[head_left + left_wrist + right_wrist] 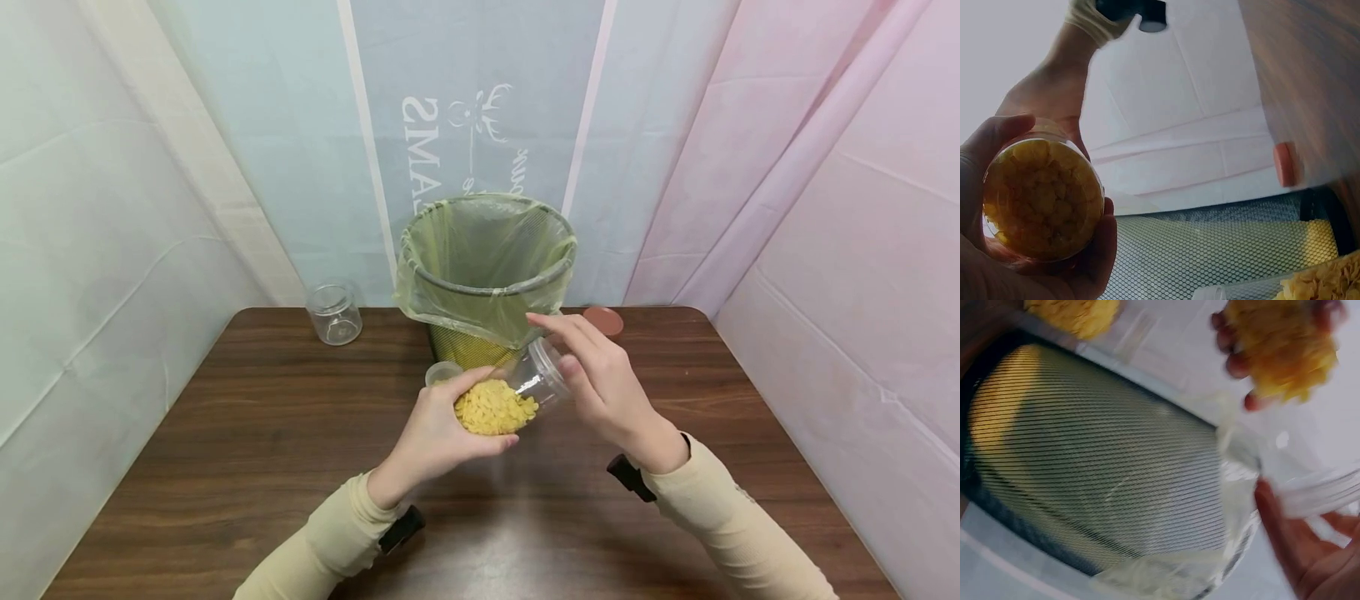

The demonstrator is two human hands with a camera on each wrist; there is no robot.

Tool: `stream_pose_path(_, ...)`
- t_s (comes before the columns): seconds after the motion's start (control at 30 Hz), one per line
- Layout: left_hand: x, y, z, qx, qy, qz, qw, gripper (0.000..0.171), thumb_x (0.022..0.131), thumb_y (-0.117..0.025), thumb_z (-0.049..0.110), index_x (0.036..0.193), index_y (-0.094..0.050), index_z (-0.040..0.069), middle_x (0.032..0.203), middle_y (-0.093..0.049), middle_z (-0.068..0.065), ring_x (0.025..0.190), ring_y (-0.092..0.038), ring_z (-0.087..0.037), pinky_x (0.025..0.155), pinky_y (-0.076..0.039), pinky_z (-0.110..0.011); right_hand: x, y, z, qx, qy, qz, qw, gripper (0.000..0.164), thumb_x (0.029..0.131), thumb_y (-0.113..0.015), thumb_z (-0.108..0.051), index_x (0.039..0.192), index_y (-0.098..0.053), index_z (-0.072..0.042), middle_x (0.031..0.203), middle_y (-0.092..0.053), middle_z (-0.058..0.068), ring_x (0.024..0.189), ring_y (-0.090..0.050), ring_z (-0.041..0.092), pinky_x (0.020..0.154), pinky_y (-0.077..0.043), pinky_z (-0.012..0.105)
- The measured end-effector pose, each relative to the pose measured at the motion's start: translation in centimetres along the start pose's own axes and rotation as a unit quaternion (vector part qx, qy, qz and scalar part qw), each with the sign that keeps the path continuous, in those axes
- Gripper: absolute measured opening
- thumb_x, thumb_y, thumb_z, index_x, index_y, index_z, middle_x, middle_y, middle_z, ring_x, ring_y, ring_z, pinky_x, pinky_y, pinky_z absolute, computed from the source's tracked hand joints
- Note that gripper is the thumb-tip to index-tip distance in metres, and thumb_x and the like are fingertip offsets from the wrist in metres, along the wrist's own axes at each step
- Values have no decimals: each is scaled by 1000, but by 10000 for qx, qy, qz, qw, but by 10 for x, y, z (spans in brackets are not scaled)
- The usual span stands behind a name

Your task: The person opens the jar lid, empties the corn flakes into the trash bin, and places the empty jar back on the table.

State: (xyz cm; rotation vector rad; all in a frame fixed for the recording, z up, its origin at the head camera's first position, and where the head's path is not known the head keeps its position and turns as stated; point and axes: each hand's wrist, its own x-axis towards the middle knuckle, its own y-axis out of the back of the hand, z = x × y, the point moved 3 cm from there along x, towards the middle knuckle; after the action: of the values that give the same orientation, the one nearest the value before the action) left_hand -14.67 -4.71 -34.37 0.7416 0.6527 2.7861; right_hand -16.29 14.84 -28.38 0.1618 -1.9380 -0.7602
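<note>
My left hand [438,425] grips a transparent jar [531,385] that lies tilted, its mouth toward the upper right. Yellow flakes [493,408] are gathered in its lower end. The left wrist view looks at the jar's round base [1044,200], with fingers and thumb curled around it. Beside the jar's mouth is my right hand [611,387], its fingers mostly extended. In the right wrist view its fingers lie close to the clear rim [1322,494]; whether they touch it I cannot tell. Just behind stands a mesh bin [468,346] lined with a pale green bag [480,308].
Behind my left hand stands another clear jar [444,372]; yellow flakes [1075,315] show in it from the wrist. A transparent jar [335,317] stands at the table's back left. A reddish lid [603,321] lies right of the bin. Fabric walls enclose the table [247,467].
</note>
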Motion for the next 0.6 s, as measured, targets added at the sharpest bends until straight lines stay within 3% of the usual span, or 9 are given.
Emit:
stream_pose_path(0.17,3,0,-1,326,-225,298,9988,66,57,-88,30,118,-63,24,103,-68,14,82,-58,-6,68,-50,-24,-3,3,-5,-114,-1247,-168,9920,36,102,-40,-29,129,-57,-12,120,-62,1,106,-58,14,90,-44,29)
stream_pose_path(0.33,5,2,0,716,-678,611,9932,67,56,-87,32,118,-63,22,98,-68,10,83,-55,-9,69,-48,-25,-3,2,-8,-349,-2112,-450,9758,35,98,-49,-32,129,-58,-16,112,-64,-5,95,-59,6,76,-50,29)
stream_pose_path(0.43,6,2,1,923,-893,745,9889,69,56,-87,31,119,-62,21,99,-68,9,84,-55,-10,71,-48,-27,-3,1,-7,-310,-2346,-519,9702,38,96,-54,-36,127,-59,-17,105,-64,-7,89,-60,4,72,-53,27)
stream_pose_path(0.6,6,3,0,1075,-952,805,9864,70,56,-88,30,120,-62,21,101,-68,9,86,-56,-10,72,-49,-28,-2,0,-6,-111,-2231,-556,9731,38,94,-58,-32,127,-60,-13,107,-64,-4,92,-61,6,75,-56,26)
